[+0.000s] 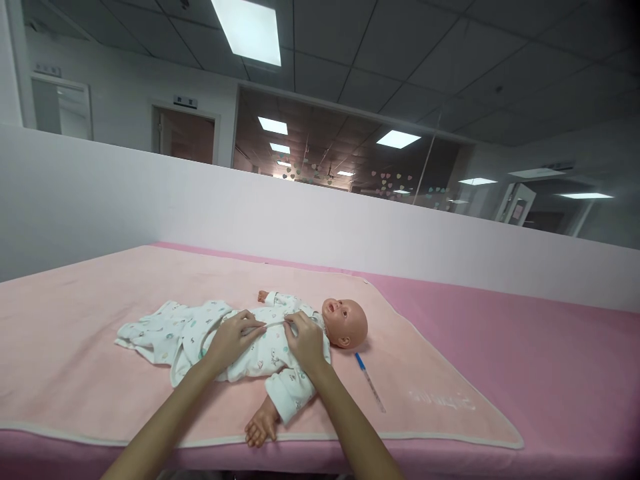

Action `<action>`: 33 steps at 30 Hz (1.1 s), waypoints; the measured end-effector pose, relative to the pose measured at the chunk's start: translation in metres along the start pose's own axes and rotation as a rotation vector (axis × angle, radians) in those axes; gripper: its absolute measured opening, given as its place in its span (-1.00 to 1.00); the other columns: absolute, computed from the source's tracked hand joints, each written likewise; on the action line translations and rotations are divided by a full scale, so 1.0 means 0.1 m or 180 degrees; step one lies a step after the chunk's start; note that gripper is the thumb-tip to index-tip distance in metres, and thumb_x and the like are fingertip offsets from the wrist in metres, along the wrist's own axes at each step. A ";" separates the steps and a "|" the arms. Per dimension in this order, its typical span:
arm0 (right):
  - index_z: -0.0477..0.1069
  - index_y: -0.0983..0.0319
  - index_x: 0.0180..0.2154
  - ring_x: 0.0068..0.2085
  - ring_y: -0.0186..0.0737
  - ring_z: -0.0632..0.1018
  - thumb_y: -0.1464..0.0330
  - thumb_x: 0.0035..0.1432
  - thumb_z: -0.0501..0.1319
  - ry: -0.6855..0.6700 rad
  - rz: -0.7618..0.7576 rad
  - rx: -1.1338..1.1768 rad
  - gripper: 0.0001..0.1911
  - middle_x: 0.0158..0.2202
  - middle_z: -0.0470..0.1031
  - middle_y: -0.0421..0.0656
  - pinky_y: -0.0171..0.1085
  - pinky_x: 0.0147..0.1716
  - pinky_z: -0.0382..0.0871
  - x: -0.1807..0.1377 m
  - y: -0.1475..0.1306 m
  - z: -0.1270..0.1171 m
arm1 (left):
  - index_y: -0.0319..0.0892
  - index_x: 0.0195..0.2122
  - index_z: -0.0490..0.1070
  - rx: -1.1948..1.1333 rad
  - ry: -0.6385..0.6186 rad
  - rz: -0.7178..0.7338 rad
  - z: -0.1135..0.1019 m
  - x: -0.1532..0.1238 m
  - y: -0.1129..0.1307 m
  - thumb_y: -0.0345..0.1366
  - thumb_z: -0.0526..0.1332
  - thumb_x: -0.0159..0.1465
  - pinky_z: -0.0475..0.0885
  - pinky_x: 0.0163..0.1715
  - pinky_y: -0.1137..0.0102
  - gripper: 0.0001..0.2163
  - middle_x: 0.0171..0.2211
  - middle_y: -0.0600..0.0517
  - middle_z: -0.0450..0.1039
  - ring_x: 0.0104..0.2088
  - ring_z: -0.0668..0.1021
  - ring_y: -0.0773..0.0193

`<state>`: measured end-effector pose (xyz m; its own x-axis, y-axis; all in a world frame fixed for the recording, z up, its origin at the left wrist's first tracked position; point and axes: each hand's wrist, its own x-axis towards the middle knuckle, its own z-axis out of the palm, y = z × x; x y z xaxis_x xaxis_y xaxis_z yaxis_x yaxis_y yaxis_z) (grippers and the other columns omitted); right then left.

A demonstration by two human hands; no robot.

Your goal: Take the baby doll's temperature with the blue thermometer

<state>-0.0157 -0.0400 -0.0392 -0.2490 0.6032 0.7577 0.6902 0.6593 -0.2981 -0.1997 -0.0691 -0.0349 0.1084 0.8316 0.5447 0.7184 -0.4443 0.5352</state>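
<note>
A baby doll (347, 321) lies on its back, head to the right, dressed in a white printed outfit (267, 363). My left hand (236, 340) rests over the doll's belly, its thumb and fingers pinching the front of the outfit. At chest height, my right hand (306, 340) also pinches the cloth. A pale strip of the outfit, like an edge or tie, stretches between both sets of fingertips. The doll's near arm (263, 423) reaches toward the table's front edge. Beside its head lies a slim clear tube with a blue cap (360, 361), resembling a thermometer case.
A peach blanket (90, 313) with a pale border is spread beneath the doll on a pink padded table (565, 373). A low white wall (210, 207) runs along the back. Beyond it are glass windows, doorways and ceiling lights.
</note>
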 end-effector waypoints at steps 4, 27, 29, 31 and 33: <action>0.38 0.17 -0.35 -0.31 -0.33 0.46 0.43 0.10 0.06 -0.0047 0.0024 0.0012 -0.86 -0.36 0.46 -0.23 -0.37 -0.34 0.22 0.00 0.00 -0.01 | -0.03 -0.30 0.50 0.0097 -0.0099 0.0049 0.01 0.01 -0.03 -0.02 0.07 0.14 0.28 -0.30 0.43 -0.70 -0.33 0.06 0.40 -0.32 0.44 0.27; 0.40 0.18 -0.35 -0.31 -0.33 0.46 0.45 0.09 0.07 -0.0062 0.0042 0.0099 -0.85 -0.37 0.46 -0.22 -0.38 -0.33 0.22 0.00 0.02 0.00 | -0.05 -0.34 0.45 0.0558 0.0071 0.0087 0.04 -0.03 0.04 -0.10 -0.05 0.23 0.28 -0.36 0.45 -0.69 -0.32 0.09 0.40 -0.33 0.45 0.31; 0.39 0.18 -0.35 -0.31 -0.33 0.46 0.45 0.09 0.07 -0.0051 0.0026 0.0114 -0.85 -0.37 0.46 -0.22 -0.38 -0.33 0.22 0.00 0.02 0.01 | -0.05 -0.34 0.43 0.0553 0.0064 0.0074 0.05 -0.03 0.03 -0.09 -0.05 0.23 0.28 -0.36 0.45 -0.70 -0.31 0.10 0.39 -0.32 0.45 0.32; 0.39 0.18 -0.35 -0.31 -0.32 0.46 0.45 0.09 0.07 -0.0045 -0.0003 0.0134 -0.85 -0.37 0.46 -0.22 -0.38 -0.32 0.23 0.00 0.03 0.01 | -0.05 -0.33 0.42 0.0562 0.0063 0.0068 0.05 -0.02 0.01 -0.09 -0.05 0.23 0.28 -0.36 0.45 -0.71 -0.30 0.10 0.38 -0.31 0.45 0.31; 0.39 0.18 -0.35 -0.31 -0.32 0.46 0.45 0.09 0.07 -0.0032 -0.0024 0.0149 -0.85 -0.37 0.46 -0.22 -0.38 -0.32 0.23 0.00 0.04 0.02 | -0.05 -0.33 0.40 0.0576 0.0044 0.0065 0.06 -0.03 0.01 -0.10 -0.05 0.23 0.28 -0.36 0.45 -0.72 -0.30 0.11 0.38 -0.30 0.44 0.31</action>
<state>-0.0142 -0.0369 -0.0414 -0.2611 0.6025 0.7542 0.6559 0.6840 -0.3193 -0.1955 -0.0696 -0.0397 0.1159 0.8177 0.5638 0.8282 -0.3929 0.3996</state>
